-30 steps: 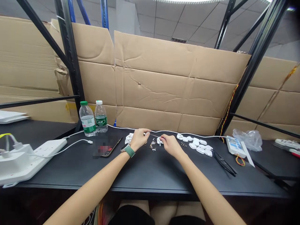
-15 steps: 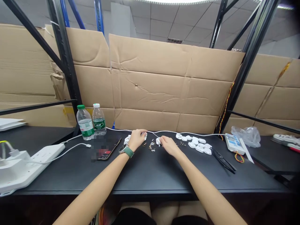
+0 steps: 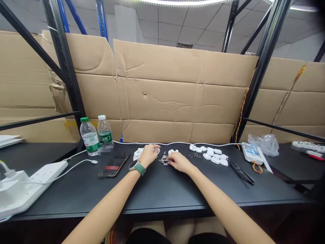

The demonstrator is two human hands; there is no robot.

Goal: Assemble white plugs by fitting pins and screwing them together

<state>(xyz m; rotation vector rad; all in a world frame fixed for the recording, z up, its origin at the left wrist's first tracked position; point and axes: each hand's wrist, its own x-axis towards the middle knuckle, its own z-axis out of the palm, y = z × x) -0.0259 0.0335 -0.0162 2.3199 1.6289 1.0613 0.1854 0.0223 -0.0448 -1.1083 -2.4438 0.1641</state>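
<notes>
My left hand [image 3: 149,155], with a watch on a green strap at the wrist, is closed on a small white plastic piece [image 3: 158,151] that shows at its fingertips. Between the fingers of my right hand [image 3: 179,162] is a thin pale rod [image 3: 164,160] pointing left over a scatter of small metal parts [image 3: 165,164]. Behind the right fingers lie white pieces [image 3: 173,151], partly hidden. More white plastic pieces [image 3: 137,153] lie just left of my left hand. The rod's exact kind is too small to make out.
Several white pieces [image 3: 215,159] and small pins [image 3: 196,156] lie to the right, beside black-framed glasses [image 3: 241,172]. Leftward are a phone [image 3: 118,166], two bottles [image 3: 90,139] and a power strip [image 3: 33,186]. A cardboard wall [image 3: 177,101] closes off the back.
My right hand has come down and left, and the rod has swung from slanting upward to lying nearly level over the metal parts. The left hand keeps its place. The view has shifted slightly.
</notes>
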